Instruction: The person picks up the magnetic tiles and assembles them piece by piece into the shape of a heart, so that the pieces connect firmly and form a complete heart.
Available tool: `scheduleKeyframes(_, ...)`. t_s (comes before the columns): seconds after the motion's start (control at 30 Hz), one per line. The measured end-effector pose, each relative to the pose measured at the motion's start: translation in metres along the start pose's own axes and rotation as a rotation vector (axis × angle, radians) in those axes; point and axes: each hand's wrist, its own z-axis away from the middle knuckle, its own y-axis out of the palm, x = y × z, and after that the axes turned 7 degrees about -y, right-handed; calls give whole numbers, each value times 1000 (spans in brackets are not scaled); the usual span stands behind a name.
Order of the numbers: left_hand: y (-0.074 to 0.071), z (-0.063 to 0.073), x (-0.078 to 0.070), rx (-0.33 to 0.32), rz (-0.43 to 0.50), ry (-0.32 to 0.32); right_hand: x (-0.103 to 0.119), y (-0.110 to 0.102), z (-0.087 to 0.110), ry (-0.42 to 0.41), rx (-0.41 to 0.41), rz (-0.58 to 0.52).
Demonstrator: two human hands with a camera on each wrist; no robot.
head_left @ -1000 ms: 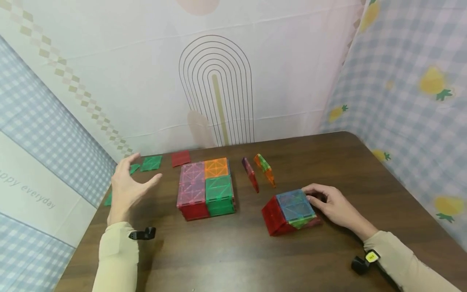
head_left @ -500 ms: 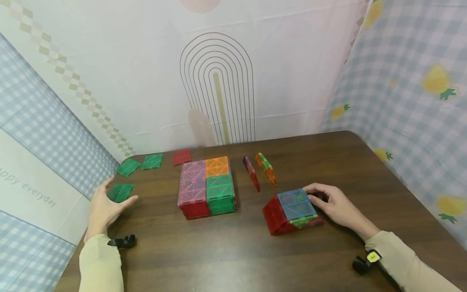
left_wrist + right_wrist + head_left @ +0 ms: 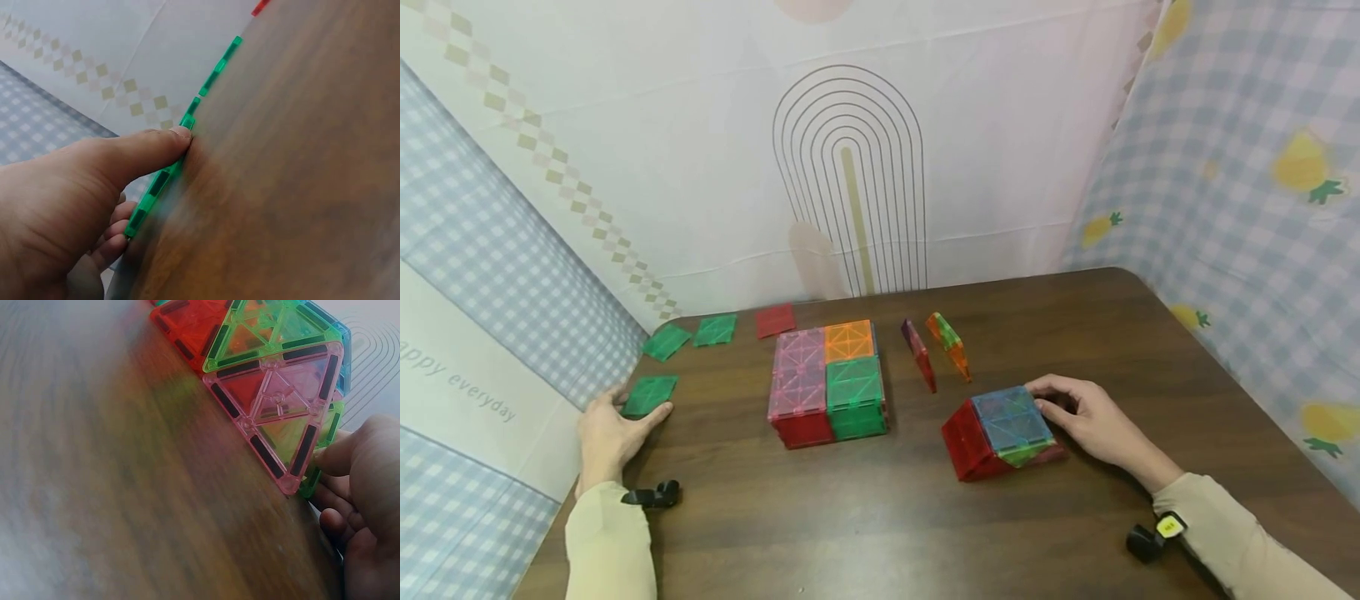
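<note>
My left hand [image 3: 610,440] is at the table's left edge, spanning a green square magnetic tile [image 3: 651,395] that lies flat. In the left wrist view the thumb [image 3: 159,147] is on one edge of that tile [image 3: 156,187] and the curled fingers are on the other. My right hand [image 3: 1093,423] grips the right side of a small block of magnetic tiles [image 3: 1011,421], with a blue top and a red sloping side. The right wrist view has its thumb at a light green tile [image 3: 334,422], behind a pink triangular tile [image 3: 281,394]; the fingertips are partly hidden.
A larger tile block [image 3: 801,375] with pink, orange and green squares on top stands mid-table. Two tile pieces stand on edge behind the small block, one purple-red [image 3: 919,357], one orange-green [image 3: 950,346]. Two green tiles [image 3: 715,331] and a red tile [image 3: 775,320] lie at the back.
My left hand has moved left and down from above the table to the nearest green tile, and its fingers have closed in around it. The right hand stays on the small block.
</note>
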Motion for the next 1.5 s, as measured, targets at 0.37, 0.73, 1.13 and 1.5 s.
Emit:
scheduleKeyframes(0.37,-8,8,-50,-55,182,93,2,-4,3,7,-9,12)
scheduleKeyframes(0.73,-23,50,-189,-64,424,460,3,-7,4,32,-28,2)
scheduleKeyframes(1.13,43,126,-315,272,486,822,2,-8,5,45,-41,-45)
scheduleKeyframes(1.5,119,184,-402,515,426,967,-2,-14,-3,-57,-87,-531)
